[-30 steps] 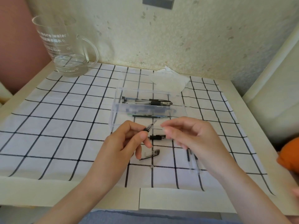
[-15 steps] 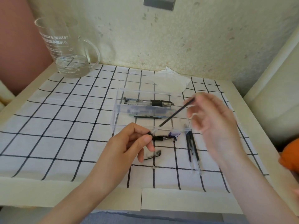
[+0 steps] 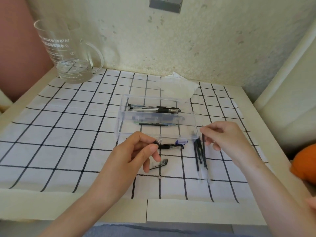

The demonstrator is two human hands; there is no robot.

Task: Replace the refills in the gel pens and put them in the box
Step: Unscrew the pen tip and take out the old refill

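Observation:
A clear plastic box [image 3: 119,124] stands open on the checked cloth, with several gel pens [image 3: 153,109] lying inside. My left hand [image 3: 135,154] grips a clear pen barrel [image 3: 158,142] in front of the box. My right hand [image 3: 222,135] pinches a thin dark refill [image 3: 203,147] that points down over a loose pile of refills [image 3: 198,156] right of the box. A black pen part [image 3: 172,146] with a blue piece [image 3: 181,142] lies just before the box. A pen cap [image 3: 160,164] and a tiny tip piece [image 3: 159,177] lie nearer me.
A glass jug [image 3: 68,53] with a little water stands at the far left corner. A white tissue [image 3: 177,86] lies behind the box against the wall. An orange object [image 3: 304,161] sits off the table's right edge.
My right hand pulled a refill out of the barrel, swung it up to the right, then lowered it over the pile of refills. My left hand stayed put, holding the barrel.

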